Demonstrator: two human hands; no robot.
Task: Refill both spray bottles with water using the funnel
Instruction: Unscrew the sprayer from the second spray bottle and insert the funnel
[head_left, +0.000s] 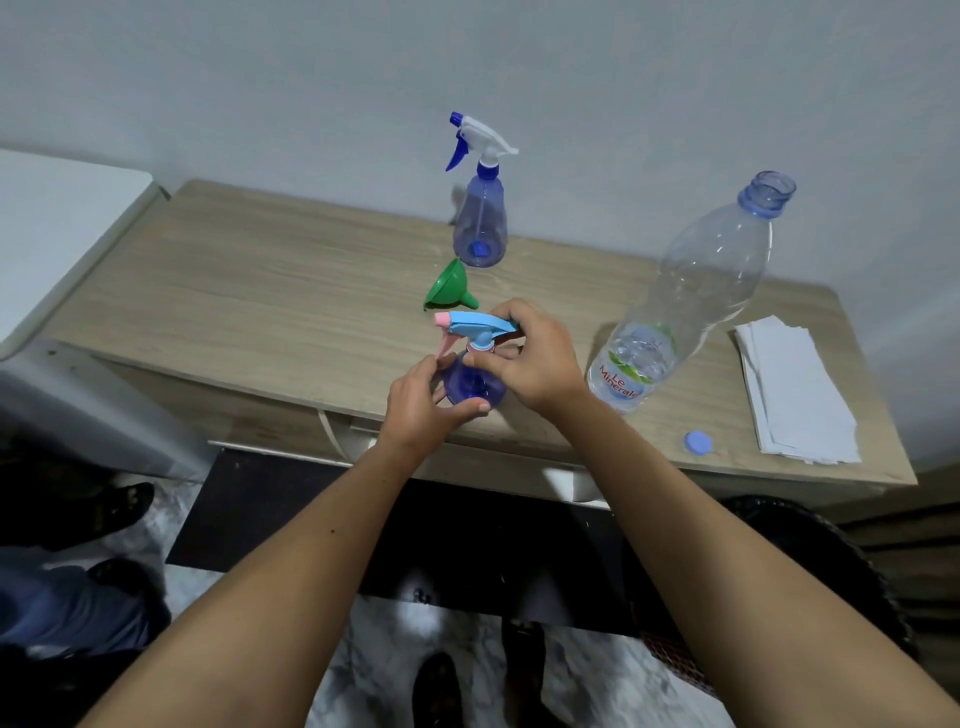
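Head view: near spray bottle (470, 382) is being held at the desk (260, 291) front edge, upright, purple body, light-blue sprayer head with pink nozzle and trigger pointing left. Left hand (418, 410) is being wrapped around the bottle base, fingers (467, 408) curled and pressed on the body. Right hand (524, 356) is being closed on the neck collar and sprayer head, fingers pinching it. Blue cap (698, 443) is lying right, near the front edge. Water bottle (691, 296) is standing uncapped just right of the hands, little water at the bottom. Folded paper (795, 389) is lying at far right. Green funnel (451, 288) is lying on its side behind the hands. Second spray bottle (480, 208) is standing just beyond the funnel, white-and-blue sprayer on.
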